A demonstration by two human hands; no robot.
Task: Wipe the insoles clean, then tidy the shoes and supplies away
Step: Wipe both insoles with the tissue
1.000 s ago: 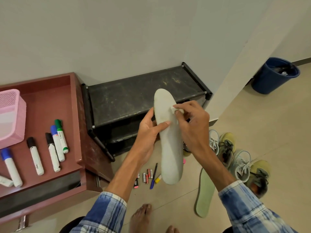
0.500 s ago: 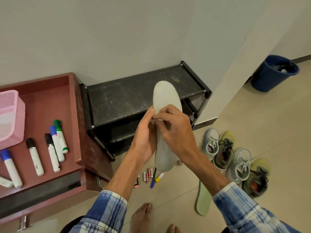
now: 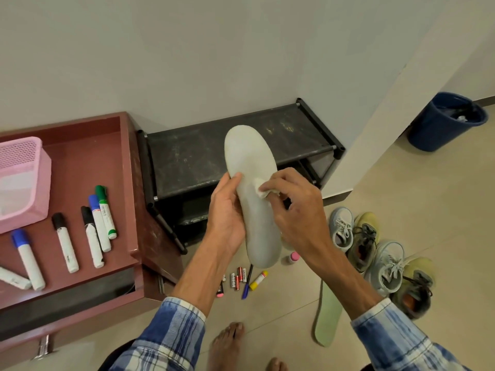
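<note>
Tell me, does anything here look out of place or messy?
Small batteries, a blue pen and a yellow-capped stick lie scattered on the floor in front of the black shoe rack, and a green insole lies loose beside the shoes.

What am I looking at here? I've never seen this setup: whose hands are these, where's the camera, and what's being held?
There is no machine: one camera worn on a person's head looks forward and down at their bare hands. The left hand grips a white insole by its edge, and the right hand pinches a small white wipe against it. Behind stands a black shoe rack. On the floor lie a green insole, four sneakers, some batteries and a pen. To the left, a red-brown drawer holds marker pens and a pink basket. A blue bin stands far right.
</note>
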